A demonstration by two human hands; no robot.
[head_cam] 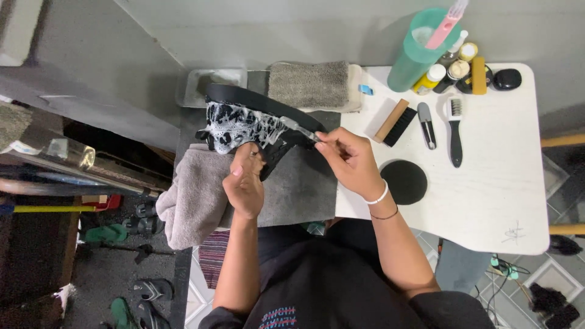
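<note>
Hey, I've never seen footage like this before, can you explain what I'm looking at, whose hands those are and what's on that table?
There is no machine here. One camera worn on a person's head looks straight down, so the two bare arms coming up from the bottom edge are that person's own.

The left hand steadies a black shoe covered in white foam. The right hand has its grip on a slim clear-handled brush whose far end reaches the shoe.

The shoe sits over a grey mat, with a grey towel beside it. On the white table lie a wooden brush with black bristles, two smaller brushes, a round black pad, a teal cup and several small bottles.
</note>
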